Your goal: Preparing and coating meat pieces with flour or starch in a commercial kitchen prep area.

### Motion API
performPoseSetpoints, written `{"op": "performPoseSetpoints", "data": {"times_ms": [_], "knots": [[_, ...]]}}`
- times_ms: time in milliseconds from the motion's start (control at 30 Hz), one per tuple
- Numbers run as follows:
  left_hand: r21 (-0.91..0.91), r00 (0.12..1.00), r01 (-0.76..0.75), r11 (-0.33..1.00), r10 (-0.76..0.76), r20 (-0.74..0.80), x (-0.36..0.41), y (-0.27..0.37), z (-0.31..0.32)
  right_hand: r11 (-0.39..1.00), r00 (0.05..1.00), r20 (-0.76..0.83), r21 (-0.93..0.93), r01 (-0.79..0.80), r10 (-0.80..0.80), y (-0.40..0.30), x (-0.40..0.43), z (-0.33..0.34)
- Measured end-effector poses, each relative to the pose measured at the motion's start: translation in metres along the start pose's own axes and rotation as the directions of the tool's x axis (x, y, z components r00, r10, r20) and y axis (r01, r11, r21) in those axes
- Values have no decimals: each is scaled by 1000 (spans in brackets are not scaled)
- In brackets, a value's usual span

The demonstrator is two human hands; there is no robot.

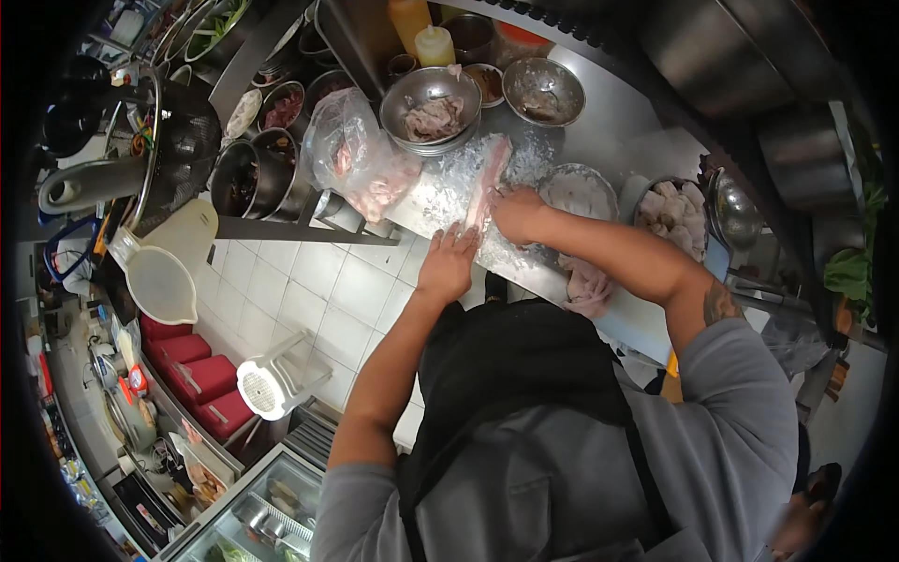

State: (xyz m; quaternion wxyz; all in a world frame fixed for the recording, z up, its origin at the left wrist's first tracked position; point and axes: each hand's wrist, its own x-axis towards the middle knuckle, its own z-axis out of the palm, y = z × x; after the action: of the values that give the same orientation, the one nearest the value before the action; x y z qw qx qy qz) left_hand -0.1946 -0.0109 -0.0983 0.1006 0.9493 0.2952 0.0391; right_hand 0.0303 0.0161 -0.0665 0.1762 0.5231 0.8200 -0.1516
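A long strip of raw meat [489, 172] lies on the floured steel counter [449, 186]. My left hand [449, 260] rests with spread fingers at the strip's near end. My right hand [518, 214] is curled against the strip's right side; whether it grips the meat or a tool is hidden. Beyond, a steel bowl [432, 116] holds pieces of meat, next to a flour-smeared steel bowl [544, 95]. A round container of white flour [579, 193] stands to the right, behind my forearm. More raw meat [588, 284] lies near the counter's front edge.
A clear plastic bag [344, 140] with meat lies left of the bowls. A bowl of pale floured pieces [671, 211] stands at the right. Squeeze bottles [435, 46] line the back. At left are steel pots [239, 179] and a sieve [175, 133]; a white stool [263, 386] stands below.
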Motion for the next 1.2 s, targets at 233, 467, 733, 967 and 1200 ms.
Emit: {"op": "performPoseSetpoints", "data": {"times_ms": [233,467,733,967,1200], "knots": [[1,999,22,1000,-22,-37,11,9,-8,999,992,125,33,-36,32,5,-16,-11],[67,991,73,995,-80,106,44,12,-15,1000,957,-290,-28,9,-17,54,1,7],[145,907,41,989,-97,410,79,2,-29,997,995,-62,7,-74,74,101,15,-19],[-27,993,120,992,-119,21,103,-11,0,989,957,249,-62,-137,148,102,21,-44],[-69,990,131,989,-127,60,134,7,6,994,994,28,-31,-109,109,123,20,-47]]}}
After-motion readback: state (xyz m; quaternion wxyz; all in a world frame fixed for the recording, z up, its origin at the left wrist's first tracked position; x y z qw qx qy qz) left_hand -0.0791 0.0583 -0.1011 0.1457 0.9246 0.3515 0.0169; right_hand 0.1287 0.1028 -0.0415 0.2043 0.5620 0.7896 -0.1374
